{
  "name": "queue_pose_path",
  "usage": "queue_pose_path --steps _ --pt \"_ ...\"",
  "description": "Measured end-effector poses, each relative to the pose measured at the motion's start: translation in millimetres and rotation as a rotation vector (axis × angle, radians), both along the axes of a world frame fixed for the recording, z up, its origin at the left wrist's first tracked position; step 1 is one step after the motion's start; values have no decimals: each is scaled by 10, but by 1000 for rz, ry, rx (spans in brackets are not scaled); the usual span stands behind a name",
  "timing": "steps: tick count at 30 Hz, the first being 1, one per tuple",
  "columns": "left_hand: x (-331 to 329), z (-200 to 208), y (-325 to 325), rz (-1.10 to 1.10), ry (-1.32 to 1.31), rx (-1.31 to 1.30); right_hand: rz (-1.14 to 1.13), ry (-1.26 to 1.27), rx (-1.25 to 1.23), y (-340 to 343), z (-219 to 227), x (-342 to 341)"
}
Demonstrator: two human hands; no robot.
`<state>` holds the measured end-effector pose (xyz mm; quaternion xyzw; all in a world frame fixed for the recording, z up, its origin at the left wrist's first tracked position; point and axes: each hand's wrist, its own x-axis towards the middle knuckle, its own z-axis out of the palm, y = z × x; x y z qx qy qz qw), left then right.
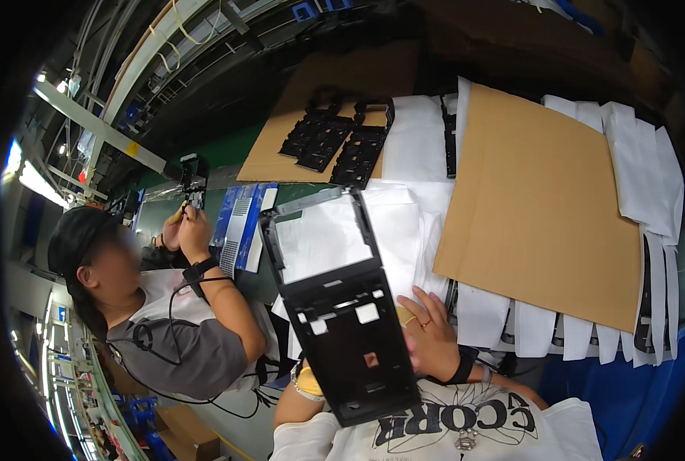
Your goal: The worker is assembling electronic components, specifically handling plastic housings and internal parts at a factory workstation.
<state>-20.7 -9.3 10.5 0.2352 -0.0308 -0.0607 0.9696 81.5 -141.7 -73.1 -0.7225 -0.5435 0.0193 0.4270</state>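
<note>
Right fingers (427, 304) are spreading, slightly bent, gripping nothing visible | left hand (309, 382) is hiding behind black frame (342, 357), grip unclear

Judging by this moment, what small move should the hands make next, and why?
Probably the right hand should pinch an edge of the loose white flat sheets: its extended fingers are at their near side, the black plastic rectangular frame is held up bare, and another black part shows beside white sheeting.

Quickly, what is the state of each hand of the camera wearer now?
Left hand: seems to hold the black frame, mostly hidden behind it.
Right hand: fingers loosely extended by the white sheets; grip cannot be told.
</note>
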Motion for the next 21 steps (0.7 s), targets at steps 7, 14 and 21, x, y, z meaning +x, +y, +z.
queue_pose_path --steps 7,14,21 --pt "96 223 -209 78 134 257 64 12 -31 -19 8 20" --pt "232 378 -25 342 -271 -363 26 44 50 30 112 -105" --pt "508 490 -30 617 -238 -406 -7 -36 -54 36 -3 -39"
